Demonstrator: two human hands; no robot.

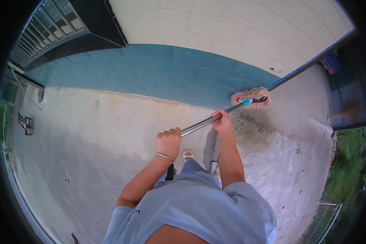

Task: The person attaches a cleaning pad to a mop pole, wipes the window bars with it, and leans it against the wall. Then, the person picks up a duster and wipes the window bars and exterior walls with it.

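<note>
Both my hands grip the metal handle of a mop [201, 125]. My left hand [168, 143], with a bracelet at the wrist, is wrapped around the handle's near end. Farther up, my right hand [221, 121] closes round the handle below its teal joint [247, 103]. The shaggy beige mop head [239, 96], with red and black parts, is at the right end of the blue lower wall [171, 67], by the doorway edge. I cannot tell whether it touches the wall. A dark damp-looking patch [252, 126] marks the floor just below it.
A pale concrete floor [89, 134] spreads around my feet. A small chair [25, 123] stands far left, beneath a barred window [49, 24]. At the right are a broom [349, 114], a metal rack [323, 219] and greenery [354, 162]. A grey strip-like object [209, 148] lies near my foot.
</note>
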